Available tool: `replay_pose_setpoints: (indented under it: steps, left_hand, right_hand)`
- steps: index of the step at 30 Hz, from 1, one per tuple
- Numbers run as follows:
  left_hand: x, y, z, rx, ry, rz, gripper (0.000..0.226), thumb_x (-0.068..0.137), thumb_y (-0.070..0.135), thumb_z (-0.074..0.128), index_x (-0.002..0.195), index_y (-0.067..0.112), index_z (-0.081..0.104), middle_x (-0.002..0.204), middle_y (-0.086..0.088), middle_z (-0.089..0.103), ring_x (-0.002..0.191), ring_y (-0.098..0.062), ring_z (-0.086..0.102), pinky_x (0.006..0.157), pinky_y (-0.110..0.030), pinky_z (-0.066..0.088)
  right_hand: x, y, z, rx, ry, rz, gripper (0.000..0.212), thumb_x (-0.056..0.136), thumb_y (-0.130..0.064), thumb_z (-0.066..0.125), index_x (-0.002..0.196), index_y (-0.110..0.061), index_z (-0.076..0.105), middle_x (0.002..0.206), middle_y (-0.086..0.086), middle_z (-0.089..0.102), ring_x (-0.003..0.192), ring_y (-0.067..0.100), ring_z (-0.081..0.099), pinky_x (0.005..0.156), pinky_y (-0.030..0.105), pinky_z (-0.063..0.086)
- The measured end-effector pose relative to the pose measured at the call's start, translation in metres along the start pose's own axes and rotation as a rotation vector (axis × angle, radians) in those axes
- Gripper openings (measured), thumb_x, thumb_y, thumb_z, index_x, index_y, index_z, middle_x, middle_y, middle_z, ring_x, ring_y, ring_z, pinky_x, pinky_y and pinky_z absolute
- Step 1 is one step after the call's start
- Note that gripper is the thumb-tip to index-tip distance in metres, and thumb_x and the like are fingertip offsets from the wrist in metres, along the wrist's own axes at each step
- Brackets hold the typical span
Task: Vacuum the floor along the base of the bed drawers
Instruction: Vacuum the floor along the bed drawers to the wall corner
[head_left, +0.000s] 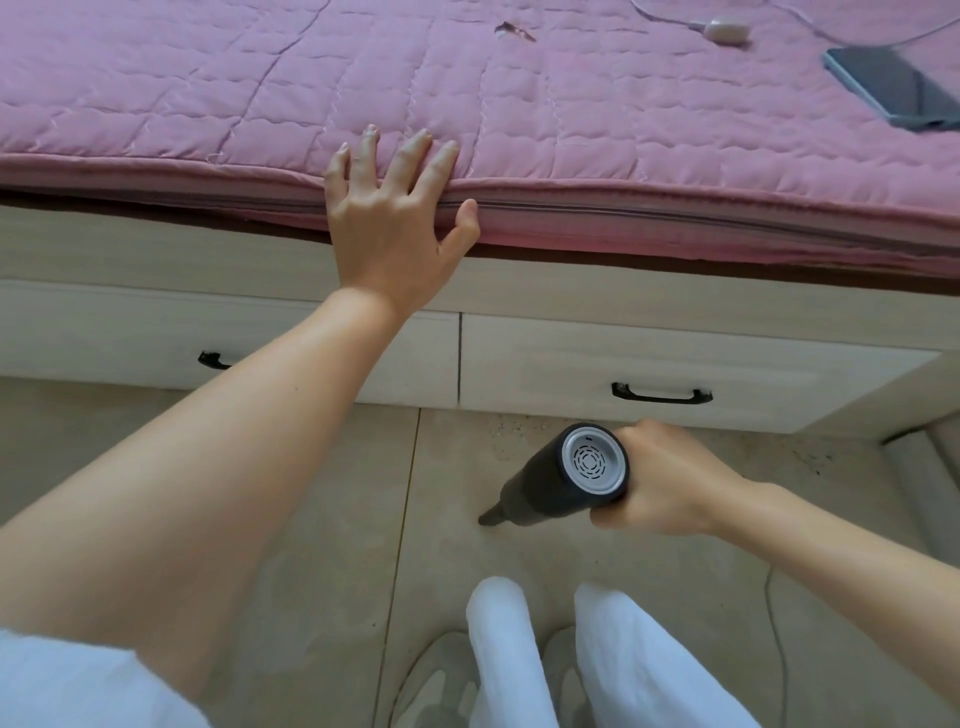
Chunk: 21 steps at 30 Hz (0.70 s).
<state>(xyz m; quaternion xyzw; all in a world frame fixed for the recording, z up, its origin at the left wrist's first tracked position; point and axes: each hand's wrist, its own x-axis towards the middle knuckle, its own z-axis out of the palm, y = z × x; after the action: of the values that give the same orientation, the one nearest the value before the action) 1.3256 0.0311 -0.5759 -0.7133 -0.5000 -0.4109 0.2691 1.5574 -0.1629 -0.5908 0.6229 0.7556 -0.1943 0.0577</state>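
From the head camera, your left hand (392, 208) lies flat with straight, spread fingers on the edge of the pink quilted mattress (519, 130), thumb against its side seam, gripping nothing. Your right hand (670, 480) is curled round the handle of a dark handheld vacuum (566, 480), its narrow nozzle (491, 516) pointing down and to the left at the tiled floor (322, 519), touching it or nearly so. The vacuum's grey vented end cap faces you; no writing on it is readable.

Two pale wood-grain bed drawers (675, 364) sit closed under the mattress, each with a black handle (661, 394) (the left one is mostly hidden by your forearm), so nothing inside shows. Dark crumbs (511, 428) speckle the floor just below the right drawer's base, beyond the nozzle.

On the mattress at far right lie a smartphone (898, 88) and a small white charger (724, 30) with its cable. Open tile lies left of the nozzle; your white trouser legs (519, 665) stand just behind it.
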Motion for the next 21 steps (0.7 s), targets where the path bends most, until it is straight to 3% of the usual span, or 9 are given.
replay_pose_setpoints:
  steps: [5, 11, 17, 21]
  left_hand:
    - [0.005, 0.014, 0.000, -0.037, -0.027, 0.033, 0.045, 0.094, 0.046, 0.050, 0.128, 0.023, 0.068, 0.130, -0.003, 0.067, 0.122, -0.042, 0.058, 0.104, -0.059, 0.041]
    - [0.014, 0.048, 0.005, -0.086, -0.074, 0.129, 0.047, 0.092, 0.047, 0.050, 0.127, 0.023, 0.069, 0.130, -0.003, 0.067, 0.119, -0.043, 0.059, 0.102, -0.057, 0.043]
    - [0.020, 0.070, 0.010, -0.080, -0.126, 0.113, 0.052, 0.093, 0.050, 0.045, 0.130, 0.021, 0.068, 0.133, -0.004, 0.066, 0.123, -0.043, 0.058, 0.104, -0.059, 0.042]
    - [0.016, 0.071, 0.016, -0.048, -0.061, 0.127, 0.049, 0.092, 0.049, 0.049, 0.127, 0.020, 0.069, 0.128, -0.003, 0.068, 0.119, -0.040, 0.061, 0.102, -0.057, 0.045]
  right_hand:
    - [-0.007, 0.001, -0.003, -0.032, -0.006, -0.016, 0.026, 0.061, -0.032, 0.066, 0.066, -0.018, 0.044, 0.058, 0.000, 0.051, 0.054, 0.021, 0.044, 0.047, 0.030, 0.029]
    - [-0.015, 0.014, -0.004, -0.039, -0.019, -0.003, 0.029, 0.057, -0.034, 0.065, 0.071, -0.015, 0.048, 0.061, 0.002, 0.055, 0.060, 0.024, 0.052, 0.048, 0.030, 0.031]
    - [-0.024, 0.030, -0.008, -0.040, -0.073, 0.004, 0.031, 0.054, -0.037, 0.063, 0.072, -0.016, 0.049, 0.063, 0.002, 0.057, 0.062, 0.022, 0.056, 0.049, 0.033, 0.038]
    - [-0.027, 0.036, -0.007, -0.004, -0.072, 0.009, 0.029, 0.055, -0.035, 0.063, 0.064, -0.019, 0.042, 0.056, 0.001, 0.048, 0.053, 0.018, 0.044, 0.048, 0.032, 0.031]
